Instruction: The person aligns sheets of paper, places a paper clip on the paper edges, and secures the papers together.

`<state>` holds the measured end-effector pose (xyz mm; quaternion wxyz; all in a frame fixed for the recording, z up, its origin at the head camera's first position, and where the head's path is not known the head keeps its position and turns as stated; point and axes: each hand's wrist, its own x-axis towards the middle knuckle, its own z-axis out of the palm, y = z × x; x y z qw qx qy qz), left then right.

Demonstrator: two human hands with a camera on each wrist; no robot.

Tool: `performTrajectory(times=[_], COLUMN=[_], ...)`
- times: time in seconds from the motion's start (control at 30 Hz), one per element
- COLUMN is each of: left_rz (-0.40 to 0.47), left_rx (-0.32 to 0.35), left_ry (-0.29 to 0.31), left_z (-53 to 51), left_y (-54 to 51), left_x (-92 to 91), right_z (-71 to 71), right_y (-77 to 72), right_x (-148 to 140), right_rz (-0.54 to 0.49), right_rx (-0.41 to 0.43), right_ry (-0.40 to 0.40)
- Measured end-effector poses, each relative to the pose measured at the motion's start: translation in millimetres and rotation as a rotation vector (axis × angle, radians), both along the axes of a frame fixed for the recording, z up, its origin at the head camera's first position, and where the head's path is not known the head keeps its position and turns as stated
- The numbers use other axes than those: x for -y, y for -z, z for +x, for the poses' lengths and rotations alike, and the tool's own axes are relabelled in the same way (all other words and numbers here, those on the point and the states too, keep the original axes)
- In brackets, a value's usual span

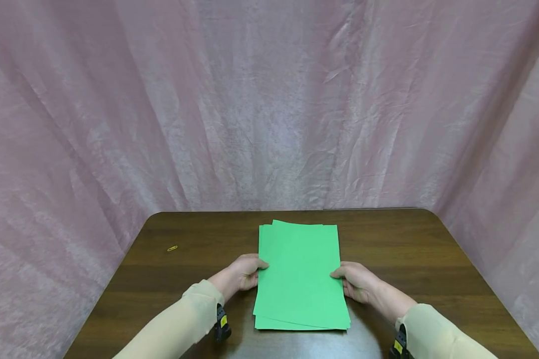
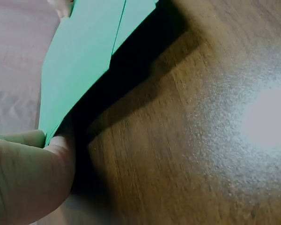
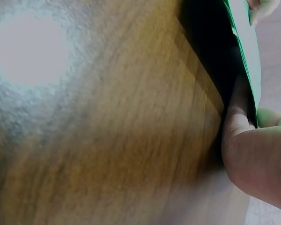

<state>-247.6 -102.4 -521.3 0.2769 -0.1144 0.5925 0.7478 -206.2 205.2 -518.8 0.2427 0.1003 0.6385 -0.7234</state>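
Green sheets (image 1: 302, 274) held by opposite sides above the bench (image 1: 413, 259), midway between its left and right edges.
The left hand (image 1: 246, 271) and right hand (image 1: 358, 282) each pinch the unevenly stacked paper, thumb above, fingers beneath. From where I stand, a loosened pinch could let the misaligned sheets slide or fan apart; pressing inward might buckle them. A yellow paper clip (image 1: 172, 248) lies loose towards the far left corner; no container is in sight.

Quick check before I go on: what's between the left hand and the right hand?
Green sheets, stacked slightly out of line, span the stretch from the left hand to the right hand. The head view shows it.
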Motion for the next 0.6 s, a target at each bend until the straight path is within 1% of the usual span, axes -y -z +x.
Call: performTrajectory(times=[0.13, 0.33, 0.5, 0.6], left_rz=[-0.022, -0.041, -0.053, -0.057], left_rx=[-0.027, -0.042, -0.088, -0.124], left_ry=[0.025, 0.015, 0.014, 0.026], left_z=[0.0, 2.5, 3.7, 3.0], left_y=[1.5, 0.8, -0.2, -4.6], left_x=[-2.2, -2.6, -1.3, 1.2], right_z=[-5.1, -13.1, -15.2, -15.4], right_y=[0.7, 2.4, 1.0, -3.8], right_x=[1, 0, -1, -2], right_rz=[0.001, -0.012, 0.018, 0.027], right_rx=[0.017, -0.02, -0.04, -0.062], right_ry=[0.029, 0.036, 0.043, 0.034])
